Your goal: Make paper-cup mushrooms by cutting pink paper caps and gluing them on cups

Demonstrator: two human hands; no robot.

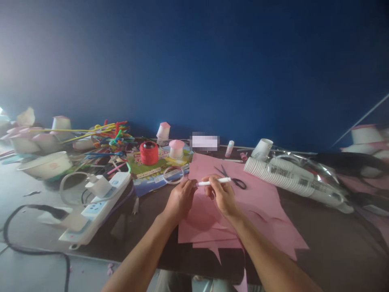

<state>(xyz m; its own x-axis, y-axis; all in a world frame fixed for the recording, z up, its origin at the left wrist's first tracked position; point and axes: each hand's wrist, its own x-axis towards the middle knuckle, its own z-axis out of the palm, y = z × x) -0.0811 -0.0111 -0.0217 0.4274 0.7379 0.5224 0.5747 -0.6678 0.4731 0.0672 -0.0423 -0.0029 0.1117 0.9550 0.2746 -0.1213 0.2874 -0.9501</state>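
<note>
A white marker pen (217,182) is held level between my two hands, above several stacked sheets of pink paper (209,207). The fingers of my right hand (221,194) are closed round its barrel. At its pinkish left end, my left hand (181,197) pinches it; the fingertips partly hide that end. Black-handled scissors (238,183) lie on the paper just beyond my right hand. Left of the paper, a clear ring like a roll of tape (174,175) rests on a colourful printed sheet (146,178).
At left are a power strip (100,202) with cables, a paper bowl (45,165) and pipe cleaners (114,136). Red yarn (148,153) and a pink-topped cup (176,149) stand behind. A glue stick (229,149) and stacked paper cups (279,177) are at right.
</note>
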